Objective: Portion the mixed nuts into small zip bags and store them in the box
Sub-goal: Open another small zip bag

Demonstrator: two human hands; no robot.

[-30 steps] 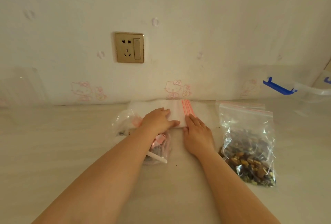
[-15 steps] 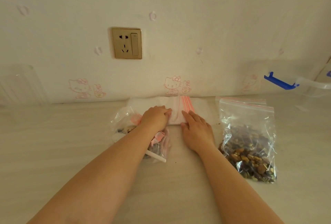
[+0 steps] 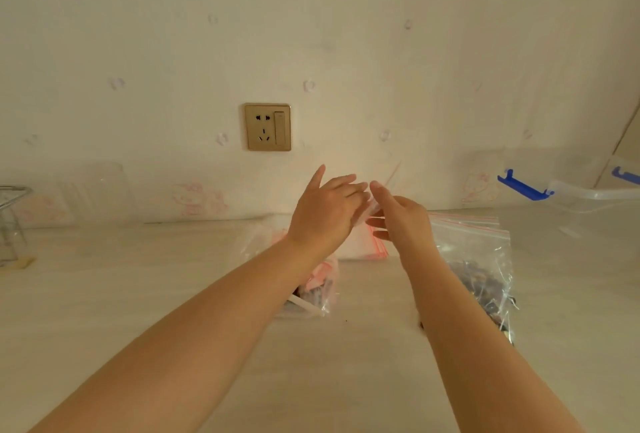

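A wire rack (image 3: 10, 221) stands far left. My left hand (image 3: 323, 213) and right hand (image 3: 403, 219) are lifted, together pinching one small zip bag (image 3: 375, 206). Below lies the stack of empty bags (image 3: 363, 242). The big nut bag (image 3: 479, 259) lies right; the clear box (image 3: 588, 192) farther right. No readable writing.

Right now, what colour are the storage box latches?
Blue, on the clear box; latch shows best in the head view.
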